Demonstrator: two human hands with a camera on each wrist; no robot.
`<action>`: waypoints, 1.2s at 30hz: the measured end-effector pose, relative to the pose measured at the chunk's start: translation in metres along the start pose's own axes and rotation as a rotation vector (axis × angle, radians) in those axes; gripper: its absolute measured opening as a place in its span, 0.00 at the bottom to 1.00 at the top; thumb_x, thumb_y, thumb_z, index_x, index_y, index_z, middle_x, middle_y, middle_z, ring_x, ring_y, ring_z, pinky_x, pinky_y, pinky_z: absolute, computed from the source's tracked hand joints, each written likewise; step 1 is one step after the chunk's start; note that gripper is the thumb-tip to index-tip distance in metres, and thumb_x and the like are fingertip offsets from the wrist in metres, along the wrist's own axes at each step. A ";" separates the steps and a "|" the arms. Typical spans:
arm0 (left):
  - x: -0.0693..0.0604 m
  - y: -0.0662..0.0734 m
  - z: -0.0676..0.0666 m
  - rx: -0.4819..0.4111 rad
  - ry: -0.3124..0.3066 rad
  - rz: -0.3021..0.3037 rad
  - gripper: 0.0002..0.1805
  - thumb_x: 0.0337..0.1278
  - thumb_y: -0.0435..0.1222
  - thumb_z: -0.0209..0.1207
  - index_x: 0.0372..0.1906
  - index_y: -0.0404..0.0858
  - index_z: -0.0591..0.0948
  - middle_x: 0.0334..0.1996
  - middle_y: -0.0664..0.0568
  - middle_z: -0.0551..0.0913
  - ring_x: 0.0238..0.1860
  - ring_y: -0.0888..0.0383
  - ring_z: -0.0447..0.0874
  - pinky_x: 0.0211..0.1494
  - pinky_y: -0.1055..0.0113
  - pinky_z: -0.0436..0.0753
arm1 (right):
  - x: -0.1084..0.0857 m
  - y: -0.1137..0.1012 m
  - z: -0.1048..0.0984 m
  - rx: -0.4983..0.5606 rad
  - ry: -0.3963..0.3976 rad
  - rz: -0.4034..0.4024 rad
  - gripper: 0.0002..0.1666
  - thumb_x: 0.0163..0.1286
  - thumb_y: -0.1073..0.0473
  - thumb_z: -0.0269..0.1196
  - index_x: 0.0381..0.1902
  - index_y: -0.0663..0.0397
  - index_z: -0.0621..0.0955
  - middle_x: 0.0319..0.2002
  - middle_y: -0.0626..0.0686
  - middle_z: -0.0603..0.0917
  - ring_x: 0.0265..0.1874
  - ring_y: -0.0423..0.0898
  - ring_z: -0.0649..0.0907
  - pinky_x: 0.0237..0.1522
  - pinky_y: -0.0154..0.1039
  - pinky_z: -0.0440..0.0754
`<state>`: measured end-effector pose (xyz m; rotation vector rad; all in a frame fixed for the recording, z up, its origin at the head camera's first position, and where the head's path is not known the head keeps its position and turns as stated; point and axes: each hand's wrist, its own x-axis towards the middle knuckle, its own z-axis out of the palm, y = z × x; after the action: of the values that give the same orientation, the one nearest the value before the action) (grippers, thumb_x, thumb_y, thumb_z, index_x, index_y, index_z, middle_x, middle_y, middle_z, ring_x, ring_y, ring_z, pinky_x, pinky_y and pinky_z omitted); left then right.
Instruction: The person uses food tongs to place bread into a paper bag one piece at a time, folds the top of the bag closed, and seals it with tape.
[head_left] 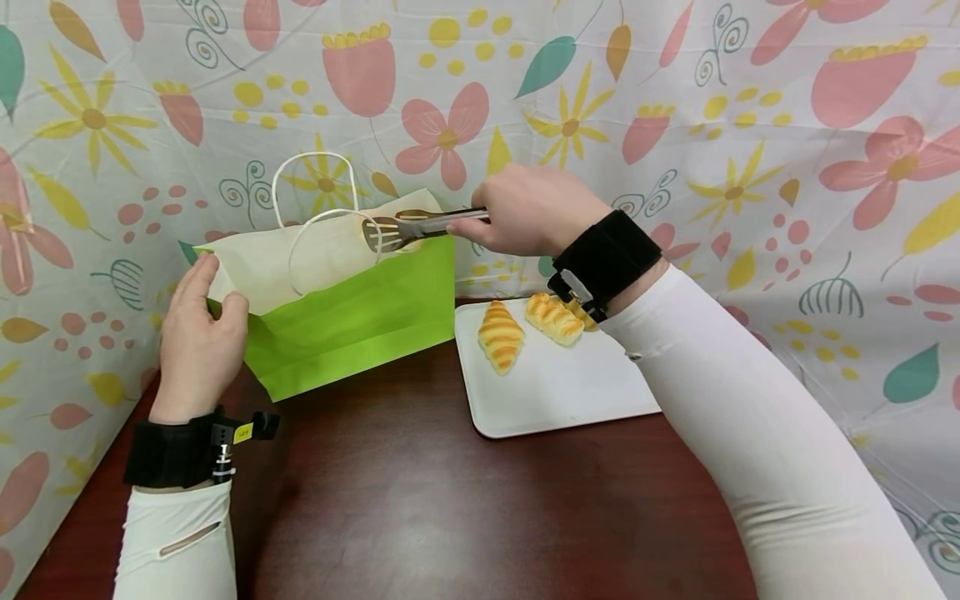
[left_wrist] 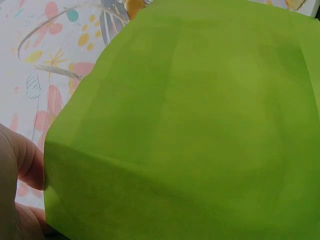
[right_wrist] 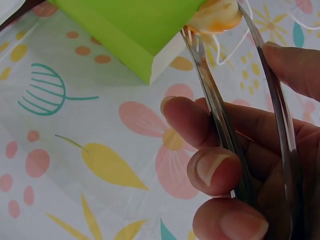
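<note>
Floral sheet (head_left: 480, 50) filled the background. Dark brown surface (head_left: 420, 500) spread below it, toward 6 o'clock in the head view. Green paper bag (head_left: 352, 325) was at 9 o'clock, mouth facing up, pale inside showing, 2 white handles (head_left: 315, 154) raised. White tray (head_left: 555, 404) lay at 4 o'clock, just beside the bag, part of it hidden behind the right arm. Right grip (head_left: 540, 208), at 1 o'clock, was clasped around metal tongs (head_left: 450, 223), which pointed to 9 o'clock with tips at the bag's mouth. Left grip (head_left: 198, 342), at 9 o'clock, pinched the bag's outer side edge. Right wrist view: 1 bread piece (right_wrist: 215, 17) sat between the tong tips, by the bag's rim. 3 more on the tray: striped diamond-shaped bread (head_left: 501, 337) at 10 o'clock, ridged oblong bread (head_left: 553, 318) near 12, and a yellowish piece (head_left: 582, 313) beside it, mostly hidden by the wristband (head_left: 611, 254).
</note>
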<state>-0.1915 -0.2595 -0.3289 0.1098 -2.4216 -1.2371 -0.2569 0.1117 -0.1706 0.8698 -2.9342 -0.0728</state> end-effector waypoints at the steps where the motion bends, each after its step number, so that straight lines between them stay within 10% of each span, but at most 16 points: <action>1: 0.000 0.000 0.000 -0.002 0.001 0.000 0.37 0.73 0.38 0.39 0.86 0.41 0.58 0.86 0.50 0.50 0.86 0.47 0.46 0.85 0.43 0.50 | 0.002 0.000 -0.001 0.004 -0.003 0.000 0.32 0.80 0.32 0.52 0.24 0.46 0.79 0.20 0.47 0.70 0.20 0.46 0.72 0.24 0.42 0.68; 16: -0.001 0.001 0.001 -0.007 0.007 0.004 0.37 0.73 0.38 0.39 0.86 0.40 0.58 0.86 0.49 0.51 0.86 0.47 0.46 0.84 0.42 0.50 | 0.021 -0.012 -0.008 -0.011 -0.057 0.005 0.37 0.79 0.30 0.52 0.15 0.46 0.66 0.16 0.43 0.59 0.16 0.41 0.62 0.22 0.40 0.61; 36: -0.005 0.002 0.001 -0.014 0.005 -0.006 0.37 0.74 0.39 0.38 0.86 0.42 0.58 0.86 0.51 0.50 0.86 0.48 0.45 0.85 0.42 0.50 | 0.046 -0.038 -0.002 -0.079 -0.180 0.041 0.31 0.78 0.31 0.52 0.25 0.48 0.75 0.27 0.48 0.74 0.29 0.47 0.79 0.35 0.47 0.75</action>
<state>-0.1869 -0.2561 -0.3292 0.1159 -2.4095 -1.2548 -0.2748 0.0550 -0.1679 0.8328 -3.0882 -0.2766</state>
